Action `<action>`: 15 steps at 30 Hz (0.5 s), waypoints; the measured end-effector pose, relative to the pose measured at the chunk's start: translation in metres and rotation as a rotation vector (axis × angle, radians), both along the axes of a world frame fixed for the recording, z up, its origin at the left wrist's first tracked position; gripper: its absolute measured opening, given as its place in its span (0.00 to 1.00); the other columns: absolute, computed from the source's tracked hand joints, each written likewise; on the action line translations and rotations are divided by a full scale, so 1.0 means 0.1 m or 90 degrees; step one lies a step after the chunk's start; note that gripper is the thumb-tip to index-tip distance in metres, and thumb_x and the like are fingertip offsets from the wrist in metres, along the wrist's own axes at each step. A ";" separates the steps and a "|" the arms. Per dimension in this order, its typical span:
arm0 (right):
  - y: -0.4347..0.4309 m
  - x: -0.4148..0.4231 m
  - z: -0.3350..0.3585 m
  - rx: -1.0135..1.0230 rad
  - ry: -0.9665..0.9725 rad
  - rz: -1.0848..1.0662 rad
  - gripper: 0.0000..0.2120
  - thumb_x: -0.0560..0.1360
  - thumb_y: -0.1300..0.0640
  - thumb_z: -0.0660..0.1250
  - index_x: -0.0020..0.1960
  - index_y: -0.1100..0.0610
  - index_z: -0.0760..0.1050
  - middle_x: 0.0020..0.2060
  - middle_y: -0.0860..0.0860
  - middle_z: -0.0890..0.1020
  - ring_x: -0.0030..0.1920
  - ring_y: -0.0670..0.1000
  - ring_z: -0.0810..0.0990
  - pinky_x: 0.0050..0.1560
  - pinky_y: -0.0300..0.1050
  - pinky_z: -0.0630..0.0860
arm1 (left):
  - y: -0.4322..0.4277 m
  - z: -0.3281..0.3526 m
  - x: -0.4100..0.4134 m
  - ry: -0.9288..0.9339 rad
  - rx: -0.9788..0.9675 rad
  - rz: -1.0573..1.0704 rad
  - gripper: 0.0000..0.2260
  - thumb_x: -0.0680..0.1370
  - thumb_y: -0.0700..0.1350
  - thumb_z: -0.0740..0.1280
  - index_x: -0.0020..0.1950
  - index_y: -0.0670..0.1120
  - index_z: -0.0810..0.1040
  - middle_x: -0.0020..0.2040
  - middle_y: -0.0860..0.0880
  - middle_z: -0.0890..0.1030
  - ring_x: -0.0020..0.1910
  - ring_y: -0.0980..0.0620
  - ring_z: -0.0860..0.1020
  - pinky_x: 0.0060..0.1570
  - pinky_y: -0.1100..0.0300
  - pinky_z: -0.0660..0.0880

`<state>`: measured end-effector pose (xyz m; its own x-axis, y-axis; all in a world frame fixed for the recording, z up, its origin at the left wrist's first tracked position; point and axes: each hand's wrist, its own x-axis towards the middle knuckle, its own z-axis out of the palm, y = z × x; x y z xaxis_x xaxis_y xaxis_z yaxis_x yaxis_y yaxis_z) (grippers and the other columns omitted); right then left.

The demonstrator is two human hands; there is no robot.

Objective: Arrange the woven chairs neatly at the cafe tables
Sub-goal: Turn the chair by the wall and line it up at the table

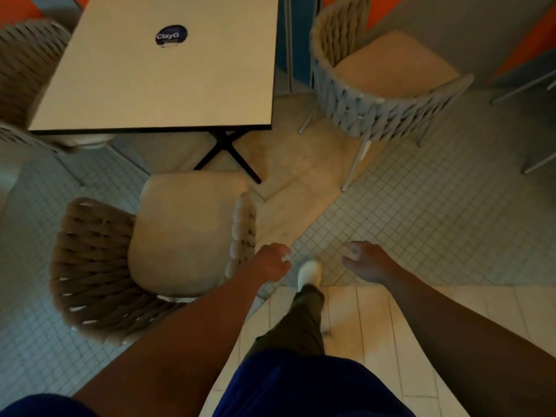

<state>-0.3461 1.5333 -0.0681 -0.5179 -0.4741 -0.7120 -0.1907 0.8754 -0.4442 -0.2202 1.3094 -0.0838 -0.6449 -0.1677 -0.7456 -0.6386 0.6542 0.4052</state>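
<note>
A blue shirt [301,386] fills the bottom edge, and both bare forearms reach forward from it. The left hand [272,261] is curled into a loose fist with the fingertips tucked in. It holds nothing. It hangs just beside the right arm of the near chair [90,266], and the wrist crosses in front of that arm's end; whether skin touches the weave I cannot tell. The right hand [364,260] is apart from everything, above the tiled floor [421,221], with fingers spread and slightly bent and nothing in it. Between the two hands a white shoe [310,272] is planted forward on the floor, with a dark trouser leg above it.

The near chair is brown woven rope with a pale cushion [186,233]. It stands at the near side of the table [165,85], turned a little askew, its seat front close to the table's black cross base [225,152] but not under the top. A grey chair [376,115] with its own cushion stands to the right of the table, well apart from it and angled away. A third chair [24,70] sits tight against the table's left side, partly cut off by the frame. The tabletop carries a round dark sticker [171,36] reading "ClayG".
</note>
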 end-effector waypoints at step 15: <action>-0.52 -2.74 -0.15 -0.041 -0.039 -0.173 0.31 0.79 0.44 0.65 0.77 0.57 0.63 0.74 0.55 0.69 0.72 0.54 0.70 0.68 0.46 0.68 | -0.65 -0.05 -3.05 0.056 0.009 0.047 0.17 0.82 0.44 0.65 0.71 0.44 0.75 0.69 0.43 0.78 0.67 0.46 0.77 0.66 0.59 0.71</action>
<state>-0.6197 1.4813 -0.0832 -0.5889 -0.3689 -0.7191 0.0770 0.8601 -0.5043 -0.5248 1.2445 -0.0891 -0.6940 -0.2068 -0.6896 -0.6466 0.6004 0.4706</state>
